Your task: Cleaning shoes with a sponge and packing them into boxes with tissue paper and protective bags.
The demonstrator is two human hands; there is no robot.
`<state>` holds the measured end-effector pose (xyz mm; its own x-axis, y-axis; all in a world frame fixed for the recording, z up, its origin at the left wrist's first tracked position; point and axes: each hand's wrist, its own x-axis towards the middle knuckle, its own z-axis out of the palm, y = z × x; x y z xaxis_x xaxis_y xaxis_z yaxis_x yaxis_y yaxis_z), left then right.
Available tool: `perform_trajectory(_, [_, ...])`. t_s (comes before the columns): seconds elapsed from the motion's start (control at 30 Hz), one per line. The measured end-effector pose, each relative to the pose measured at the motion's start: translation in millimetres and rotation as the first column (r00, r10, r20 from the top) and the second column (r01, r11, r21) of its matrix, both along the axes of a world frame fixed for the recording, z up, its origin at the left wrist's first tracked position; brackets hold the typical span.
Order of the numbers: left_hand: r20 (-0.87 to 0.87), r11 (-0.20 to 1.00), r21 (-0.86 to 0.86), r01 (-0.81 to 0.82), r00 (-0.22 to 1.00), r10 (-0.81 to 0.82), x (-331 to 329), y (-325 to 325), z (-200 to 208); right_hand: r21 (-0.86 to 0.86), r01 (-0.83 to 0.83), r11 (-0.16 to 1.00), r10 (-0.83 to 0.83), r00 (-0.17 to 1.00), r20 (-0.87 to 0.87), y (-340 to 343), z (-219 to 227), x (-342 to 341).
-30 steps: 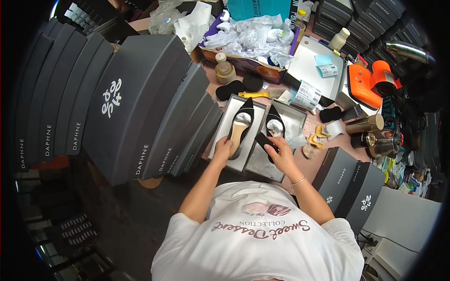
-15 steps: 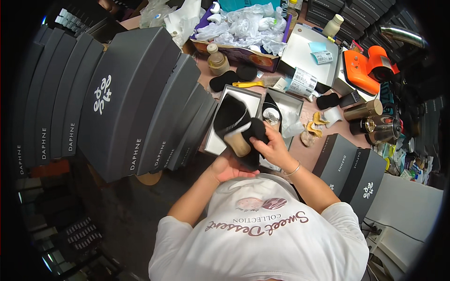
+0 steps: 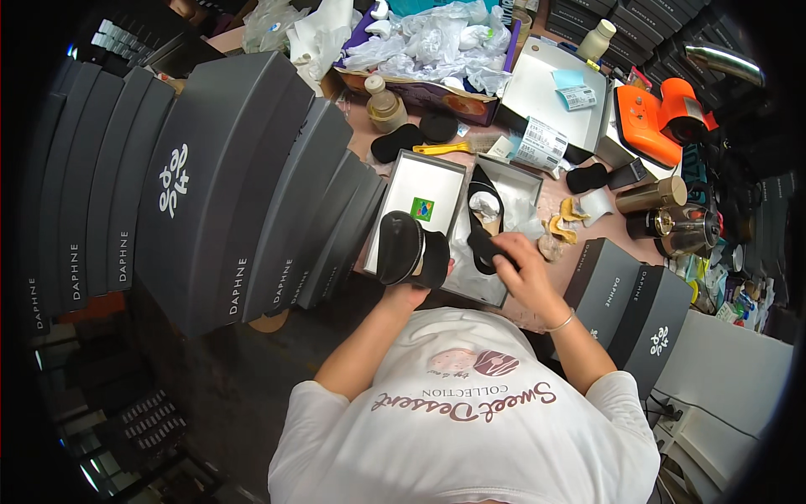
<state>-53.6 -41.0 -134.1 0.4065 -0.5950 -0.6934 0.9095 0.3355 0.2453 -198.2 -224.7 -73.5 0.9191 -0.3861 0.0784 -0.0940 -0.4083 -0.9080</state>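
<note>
My left hand (image 3: 408,294) is wrapped round a black shoe (image 3: 401,245) from below, most of its fingers hidden. The shoe's dark toe points away from me, over an open box lid (image 3: 393,200) with a small green sachet (image 3: 422,209) in it. In my right hand (image 3: 522,267) is a dark, soft-looking pad (image 3: 483,247), pinched between the fingers. The pad hangs over the open shoe box (image 3: 522,186), where a second black shoe (image 3: 478,179) lies with white paper stuffed inside. The pad hides part of that shoe.
Grey shoe boxes (image 3: 214,168) are stacked at left, with more boxes (image 3: 600,277) at right. Behind the open box lie a yellow-handled brush (image 3: 443,149), black pads (image 3: 398,143) and a bottle (image 3: 384,105). An orange device (image 3: 646,126) stands far right.
My right hand has drawn the pad away from the held shoe, to the right. The left hand has turned the shoe more upright, and the green sachet now shows.
</note>
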Motion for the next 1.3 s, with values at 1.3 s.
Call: perform_trajectory(1.3, [0.727, 0.872, 0.486, -0.051, 0.577, -0.371, -37, 8, 7, 0.29, -0.23, 0.929, 0.186, 0.967, 0.173, 33, -4, 49])
